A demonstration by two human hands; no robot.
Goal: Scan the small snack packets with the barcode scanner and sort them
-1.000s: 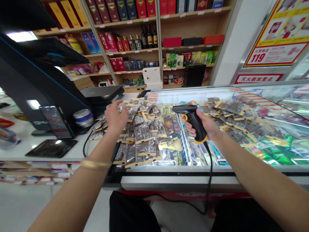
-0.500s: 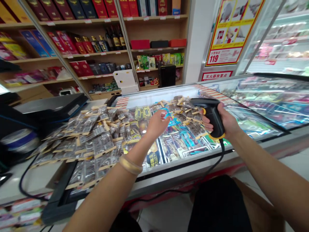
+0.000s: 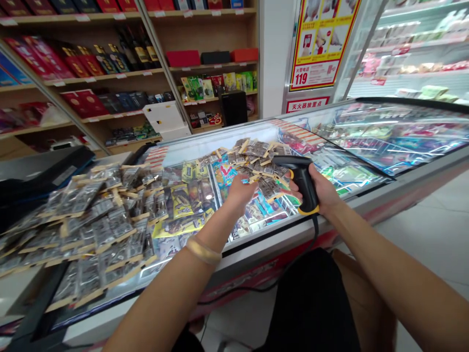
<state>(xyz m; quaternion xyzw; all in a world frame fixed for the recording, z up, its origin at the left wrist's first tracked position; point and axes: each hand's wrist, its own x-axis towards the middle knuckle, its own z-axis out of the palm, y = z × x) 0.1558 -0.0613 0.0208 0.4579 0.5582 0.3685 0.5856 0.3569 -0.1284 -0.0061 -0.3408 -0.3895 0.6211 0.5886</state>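
Note:
My right hand (image 3: 324,188) is wrapped round the handle of a black and yellow barcode scanner (image 3: 305,183), whose head points left over the freezer's glass top. My left hand (image 3: 242,191), with a gold bangle (image 3: 203,250) on its wrist, hovers over the glass beside a pile of small clear packets with tan strips (image 3: 259,152). Its fingers are apart, and nothing shows in them. A larger pile of similar packets (image 3: 110,220) covers the left end of the freezer. Yellow and blue packages (image 3: 181,200) show through the glass.
The freezer's front edge (image 3: 256,240) runs across before my knees. The scanner's cable (image 3: 252,289) hangs down in front of it. A black device (image 3: 73,164) stands at the left. Behind are stocked shelves (image 3: 117,77) and a white box (image 3: 164,117).
The view has turned right, so the freezer and shelves sit further left. My left hand is now nearer the right packet pile and the scanner. My right hand still holds the scanner.

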